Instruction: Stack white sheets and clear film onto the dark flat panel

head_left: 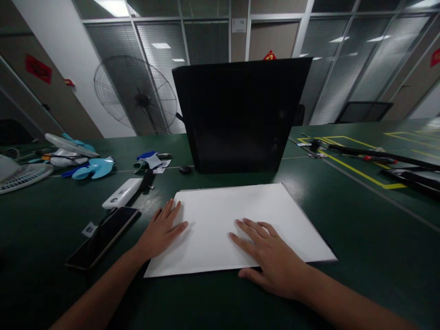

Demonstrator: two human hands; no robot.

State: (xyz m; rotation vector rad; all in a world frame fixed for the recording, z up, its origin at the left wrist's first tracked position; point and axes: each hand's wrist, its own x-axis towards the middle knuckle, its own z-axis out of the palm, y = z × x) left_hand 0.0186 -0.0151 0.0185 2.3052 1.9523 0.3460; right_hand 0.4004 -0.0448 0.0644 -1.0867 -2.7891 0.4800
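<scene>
A white rectangular sheet or thin board [213,215] lies flat on the green table in front of me; I cannot tell exactly which it is. Along its left edge rests my left hand [161,231], fingers spread and pointing away from me. My right hand [271,256] is over the near edge, right of the middle, its fingers apart on the white surface and its thumb off the near side. Neither hand holds anything. Behind the white surface stands a large black panel [240,114], tilted slightly.
On the left lie a phone [103,238], a white power bank [123,193] and light-blue fan blades [94,168]. Small scraps [154,160] and a black mouse-like object [184,169] sit farther back. Long black parts [385,156] and yellow tape lines [364,176] are at the right.
</scene>
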